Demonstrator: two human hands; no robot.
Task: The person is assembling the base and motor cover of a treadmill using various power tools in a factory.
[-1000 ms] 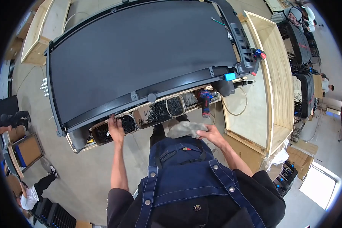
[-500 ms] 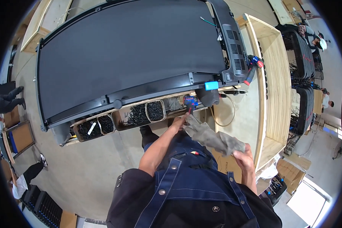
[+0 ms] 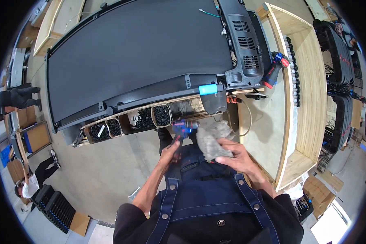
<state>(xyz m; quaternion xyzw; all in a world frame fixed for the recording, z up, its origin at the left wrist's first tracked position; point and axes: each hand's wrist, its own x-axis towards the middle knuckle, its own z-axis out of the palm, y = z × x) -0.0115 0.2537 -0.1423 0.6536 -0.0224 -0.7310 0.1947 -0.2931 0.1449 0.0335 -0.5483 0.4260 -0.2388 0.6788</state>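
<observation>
In my left hand (image 3: 170, 154) is the handle of a blue and black cordless power driver (image 3: 182, 129), held in front of my thighs with its nose toward the right. My right hand (image 3: 236, 157) grips a bunched grey cloth (image 3: 209, 142) that looks like work gloves; its far end is smeared by motion. The driver's nose comes close to the cloth; I cannot tell whether they touch. Beyond my hands lies a wide black treadmill deck (image 3: 138, 49) with a vented black motor cover (image 3: 245, 44) at its right end.
Bins of small black fasteners (image 3: 162, 115) line the near side under the deck. A second driver (image 3: 276, 70) rests right of the cover, beside a wooden crate (image 3: 305, 101). A hose (image 3: 250, 118) loops below it. People stand at the left, near stacked black parts (image 3: 55, 209).
My left hand has moved down and left with the driver, away from the bins. My right hand has moved left and up, and the stretched-out grey cloth is now bunched.
</observation>
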